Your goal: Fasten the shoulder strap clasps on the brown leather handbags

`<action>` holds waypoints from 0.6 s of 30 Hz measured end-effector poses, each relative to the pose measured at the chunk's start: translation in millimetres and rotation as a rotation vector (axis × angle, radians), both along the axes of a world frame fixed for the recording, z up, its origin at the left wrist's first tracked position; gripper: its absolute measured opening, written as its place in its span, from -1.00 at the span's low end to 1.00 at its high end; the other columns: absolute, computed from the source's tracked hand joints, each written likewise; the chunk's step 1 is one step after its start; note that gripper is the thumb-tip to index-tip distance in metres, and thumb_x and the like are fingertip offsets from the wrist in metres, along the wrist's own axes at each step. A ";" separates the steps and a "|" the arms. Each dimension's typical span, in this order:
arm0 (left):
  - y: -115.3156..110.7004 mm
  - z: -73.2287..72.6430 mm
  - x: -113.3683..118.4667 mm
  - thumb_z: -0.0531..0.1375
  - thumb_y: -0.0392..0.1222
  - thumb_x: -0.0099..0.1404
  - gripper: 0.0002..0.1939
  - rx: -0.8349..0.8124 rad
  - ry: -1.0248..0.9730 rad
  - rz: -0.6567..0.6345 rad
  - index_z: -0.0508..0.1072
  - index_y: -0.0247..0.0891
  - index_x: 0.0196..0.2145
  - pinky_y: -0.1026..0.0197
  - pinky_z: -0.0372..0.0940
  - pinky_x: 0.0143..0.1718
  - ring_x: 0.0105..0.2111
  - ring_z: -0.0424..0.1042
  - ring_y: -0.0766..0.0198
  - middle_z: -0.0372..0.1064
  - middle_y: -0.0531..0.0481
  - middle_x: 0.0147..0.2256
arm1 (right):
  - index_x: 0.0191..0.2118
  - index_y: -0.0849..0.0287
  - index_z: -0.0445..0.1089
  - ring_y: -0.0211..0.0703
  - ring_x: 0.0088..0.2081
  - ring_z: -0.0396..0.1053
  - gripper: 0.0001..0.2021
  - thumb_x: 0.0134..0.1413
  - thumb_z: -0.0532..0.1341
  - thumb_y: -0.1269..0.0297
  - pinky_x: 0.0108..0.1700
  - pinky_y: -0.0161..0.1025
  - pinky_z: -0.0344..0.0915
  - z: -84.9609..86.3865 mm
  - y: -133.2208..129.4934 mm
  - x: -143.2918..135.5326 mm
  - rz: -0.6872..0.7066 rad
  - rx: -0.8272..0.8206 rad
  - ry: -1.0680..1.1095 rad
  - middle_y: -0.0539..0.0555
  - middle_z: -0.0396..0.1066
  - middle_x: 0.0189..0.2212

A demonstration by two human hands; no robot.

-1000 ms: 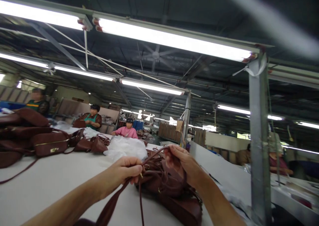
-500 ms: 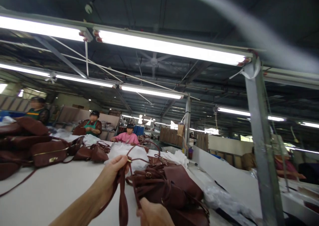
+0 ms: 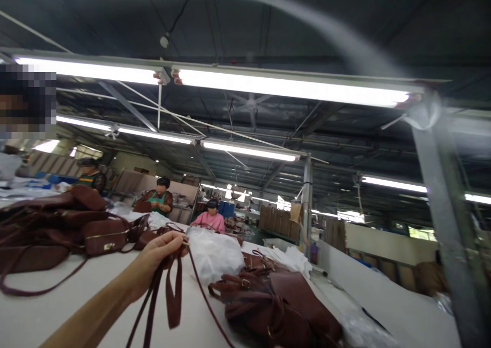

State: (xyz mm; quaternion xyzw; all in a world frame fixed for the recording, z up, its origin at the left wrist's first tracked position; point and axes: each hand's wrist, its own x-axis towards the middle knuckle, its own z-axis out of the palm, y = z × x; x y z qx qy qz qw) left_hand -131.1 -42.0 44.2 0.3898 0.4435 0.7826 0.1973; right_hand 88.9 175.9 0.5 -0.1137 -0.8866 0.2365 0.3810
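Note:
My left hand (image 3: 163,251) is raised over the white table (image 3: 99,297), its fingers pinched on a dark red-brown leather strap (image 3: 174,297). Loops and ends of the strap hang below it, and one thin length runs down to the right, out of the bottom edge. A small gold-coloured piece shows at the fingertips. My right hand is out of view. Right of the strap lies a pile of brown leather bags (image 3: 284,302) with buckles. A brown bag with a gold zip (image 3: 105,238) sits among others on the left.
White plastic wrapping (image 3: 215,253) lies behind the strap. A metal post (image 3: 441,210) stands at the right, beside a white panel (image 3: 383,286). Across the table are people, one in pink (image 3: 210,221), one in a green apron (image 3: 161,202). Another head is at the left edge.
My right hand has dropped out of view at the bottom. My left hand and the strap appear further left. The view has shifted, and a person's head now shows at the left edge.

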 end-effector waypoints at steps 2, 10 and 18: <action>3.6 5.3 16.0 0.47 0.11 0.00 -0.54 -0.092 0.125 -0.087 0.56 -0.33 -0.34 0.43 -0.11 -0.59 -0.58 0.07 0.47 0.46 0.02 -0.49 | 0.08 -0.07 0.50 0.20 0.01 0.48 -0.56 0.06 0.27 0.03 -0.01 0.02 0.41 0.2 -15.9 18.4 0.046 -0.073 -0.008 0.14 0.56 -0.12; 17.0 28.7 73.4 0.30 0.00 0.18 -0.69 -0.231 0.563 -0.330 0.60 -0.32 -0.26 0.27 0.11 -0.39 -0.43 0.26 0.30 0.50 0.00 -0.41 | 0.20 0.17 0.36 -0.23 -0.42 0.36 -0.45 0.19 0.20 -0.03 -0.31 -0.27 0.40 68.7 -83.7 -2.2 0.457 -0.344 -0.070 0.03 0.41 -0.32; 22.8 15.1 80.8 0.16 -0.20 -0.06 -0.75 -0.310 0.687 -0.181 0.35 -0.24 -0.33 0.21 0.13 -0.34 -0.40 0.23 0.25 0.24 0.14 -0.47 | -0.40 0.23 0.51 -0.25 -0.41 0.26 -0.75 0.17 0.12 0.30 -0.36 -0.34 0.19 72.3 -62.3 0.4 0.275 -0.010 -0.041 -0.02 0.35 -0.51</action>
